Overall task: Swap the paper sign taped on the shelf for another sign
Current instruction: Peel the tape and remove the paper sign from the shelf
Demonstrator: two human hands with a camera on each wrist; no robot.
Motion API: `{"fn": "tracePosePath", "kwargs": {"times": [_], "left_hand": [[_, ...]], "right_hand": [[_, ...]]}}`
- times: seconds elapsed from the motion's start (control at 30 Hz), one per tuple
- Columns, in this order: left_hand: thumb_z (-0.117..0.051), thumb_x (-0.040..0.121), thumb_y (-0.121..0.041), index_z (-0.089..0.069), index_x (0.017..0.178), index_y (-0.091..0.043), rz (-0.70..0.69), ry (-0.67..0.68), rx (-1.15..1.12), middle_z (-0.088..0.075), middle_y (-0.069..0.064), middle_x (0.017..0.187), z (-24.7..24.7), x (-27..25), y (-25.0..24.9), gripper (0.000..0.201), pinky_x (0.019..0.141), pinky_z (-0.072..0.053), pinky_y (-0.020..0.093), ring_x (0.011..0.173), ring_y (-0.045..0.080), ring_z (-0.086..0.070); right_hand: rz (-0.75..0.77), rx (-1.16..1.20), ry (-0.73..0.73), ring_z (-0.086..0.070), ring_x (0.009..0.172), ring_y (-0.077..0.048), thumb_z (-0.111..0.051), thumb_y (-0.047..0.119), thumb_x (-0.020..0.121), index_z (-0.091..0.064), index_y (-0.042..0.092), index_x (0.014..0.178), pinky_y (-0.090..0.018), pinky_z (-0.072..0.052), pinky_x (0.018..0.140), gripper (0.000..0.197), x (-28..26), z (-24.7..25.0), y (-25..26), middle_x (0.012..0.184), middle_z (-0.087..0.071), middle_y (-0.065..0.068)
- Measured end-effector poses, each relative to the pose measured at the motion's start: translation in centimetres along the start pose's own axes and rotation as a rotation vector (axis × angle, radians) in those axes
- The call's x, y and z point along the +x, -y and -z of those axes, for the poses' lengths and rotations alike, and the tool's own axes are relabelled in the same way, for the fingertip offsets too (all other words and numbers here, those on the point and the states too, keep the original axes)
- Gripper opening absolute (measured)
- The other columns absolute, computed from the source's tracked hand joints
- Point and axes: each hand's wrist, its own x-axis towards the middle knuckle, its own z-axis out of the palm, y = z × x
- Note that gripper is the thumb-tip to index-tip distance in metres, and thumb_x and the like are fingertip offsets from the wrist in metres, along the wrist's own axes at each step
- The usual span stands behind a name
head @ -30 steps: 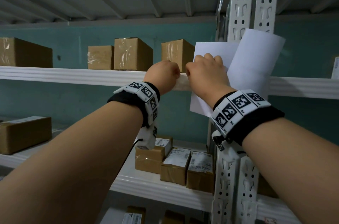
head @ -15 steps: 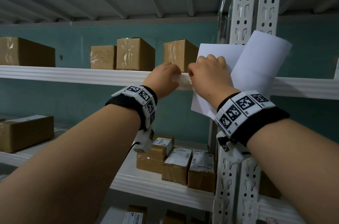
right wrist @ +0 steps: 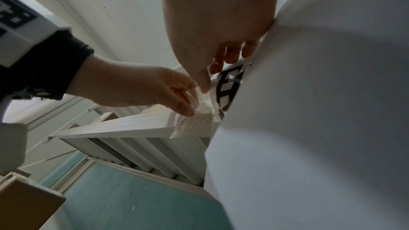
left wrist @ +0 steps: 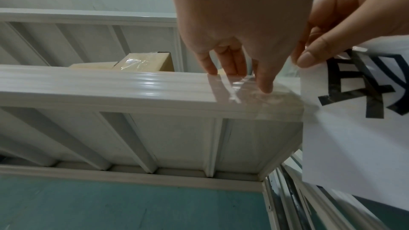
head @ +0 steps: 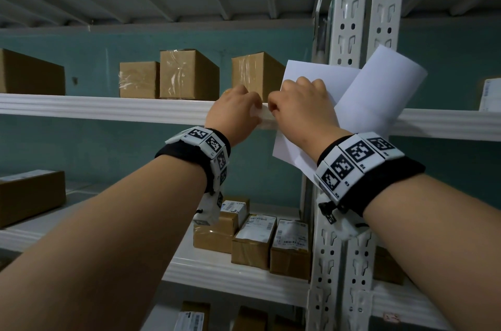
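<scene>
Tape being worked at the shelf edge, two sheets crowded at the upright.

The clear tape (left wrist: 254, 93) is pressed onto the shelf lip (head: 108, 108) by the left hand (head: 235, 111) with straight fingers (left wrist: 263, 83); the printed sign (left wrist: 354, 111) is pinched at its corner by the right hand (head: 301, 108), a blank sheet (head: 379, 92) held behind. A tear or wrinkled tape is risked if the paper is tugged. Room is blocked rightward by the slotted post (head: 349, 19), open leftward.

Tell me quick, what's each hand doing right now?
Left hand: open, fingertips pressing the clear tape on the shelf edge.
Right hand: holding the paper sign.
</scene>
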Motion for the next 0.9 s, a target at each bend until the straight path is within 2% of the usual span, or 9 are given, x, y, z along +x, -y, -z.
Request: {"fn": "tracePosePath", "kwargs": {"times": [0.17, 0.33, 0.43, 0.53, 0.6, 0.67, 0.7, 0.8, 0.9], "left_hand": [[-0.055, 0.09, -0.026, -0.071, 0.103, -0.016, -0.01, -0.034, 0.021, -0.058, 0.008, 0.109, -0.3, 0.1, 0.0, 0.023, 0.087, -0.048, 0.038, 0.105, 0.027, -0.052], [-0.048, 0.092, -0.021, -0.069, 0.105, -0.012, -0.042, -0.021, 0.111, -0.056, 0.009, 0.11, -0.7, 0.2, 0.0, 0.026, 0.084, -0.049, 0.043, 0.103, 0.029, -0.052], [-0.047, 0.092, -0.02, -0.066, 0.105, -0.011, -0.067, -0.02, 0.109, -0.055, 0.01, 0.112, -0.8, 0.1, 0.1, 0.025, 0.088, -0.047, 0.041, 0.105, 0.03, -0.053], [-0.056, 0.087, -0.016, -0.058, 0.116, -0.009, -0.068, -0.06, -0.018, -0.052, 0.011, 0.121, -0.9, -0.7, 0.6, 0.03, 0.099, -0.04, 0.034, 0.112, 0.028, -0.051], [-0.06, 0.083, -0.019, -0.053, 0.12, -0.01, -0.005, -0.148, -0.045, -0.049, 0.01, 0.126, -1.1, -1.9, 1.0, 0.039, 0.1, -0.038, 0.034, 0.116, 0.028, -0.047], [-0.059, 0.083, -0.029, -0.055, 0.111, -0.012, 0.107, -0.239, 0.002, -0.053, 0.008, 0.118, -1.5, -3.1, 1.5, 0.033, 0.095, -0.038, 0.035, 0.111, 0.027, -0.048], [-0.058, 0.084, -0.034, -0.056, 0.105, -0.013, 0.173, -0.223, 0.002, -0.055, 0.006, 0.111, -1.6, -3.6, 1.9, 0.029, 0.091, -0.04, 0.036, 0.106, 0.025, -0.05], [-0.054, 0.086, -0.045, -0.06, 0.079, -0.016, 0.393, -0.011, -0.203, -0.064, 0.003, 0.083, -1.8, -4.6, 2.5, 0.03, 0.074, -0.05, 0.037, 0.083, 0.025, -0.061], [-0.055, 0.085, -0.052, -0.056, 0.062, -0.016, 0.518, 0.101, -0.401, -0.057, 0.004, 0.064, -1.9, -5.0, 2.4, 0.042, 0.061, -0.043, 0.032, 0.064, 0.024, -0.056]], "right_hand": [[-0.01, 0.021, -0.01, -0.05, 0.096, -0.025, -0.043, 0.027, 0.097, -0.062, 0.02, 0.104, -0.039, -0.036, 0.083, 0.022, 0.0, -0.2, 0.2, 0.102, -0.061, -0.006], [-0.017, 0.023, -0.002, -0.05, 0.098, -0.026, -0.042, 0.026, 0.097, -0.062, 0.02, 0.104, -0.04, -0.035, 0.084, 0.022, 0.2, -0.1, 0.1, 0.103, -0.061, -0.006], [-0.028, 0.028, -0.007, -0.05, 0.098, -0.027, -0.042, 0.023, 0.097, -0.064, 0.021, 0.102, -0.04, -0.034, 0.082, 0.023, 0.3, -0.2, 0.1, 0.101, -0.061, -0.006], [-0.025, 0.025, -0.002, -0.051, 0.097, -0.026, -0.044, 0.026, 0.097, -0.063, 0.021, 0.103, -0.039, -0.035, 0.082, 0.021, 0.3, -0.3, 0.2, 0.102, -0.061, -0.006], [-0.018, 0.024, -0.007, -0.051, 0.095, -0.025, -0.046, 0.026, 0.096, -0.063, 0.02, 0.102, -0.039, -0.036, 0.082, 0.019, 0.3, -0.3, 0.2, 0.101, -0.061, -0.006], [-0.013, 0.022, -0.011, -0.049, 0.09, -0.023, -0.048, 0.026, 0.095, -0.063, 0.02, 0.1, -0.039, -0.037, 0.081, 0.018, 0.4, -0.3, 0.3, 0.098, -0.061, -0.006], [-0.012, 0.023, -0.008, -0.047, 0.087, -0.022, -0.049, 0.027, 0.094, -0.063, 0.019, 0.1, -0.038, -0.038, 0.081, 0.017, 0.4, -0.3, 0.4, 0.097, -0.061, -0.005], [-0.012, 0.016, 0.004, -0.047, 0.087, -0.022, -0.048, 0.025, 0.093, -0.065, 0.02, 0.101, -0.039, -0.037, 0.081, 0.02, 0.9, -0.3, 0.8, 0.096, -0.06, -0.005], [-0.014, 0.016, 0.004, -0.051, 0.092, -0.024, -0.048, 0.025, 0.093, -0.065, 0.02, 0.105, -0.041, -0.037, 0.083, 0.022, 1.4, 0.0, 1.3, 0.099, -0.06, -0.006]]}}
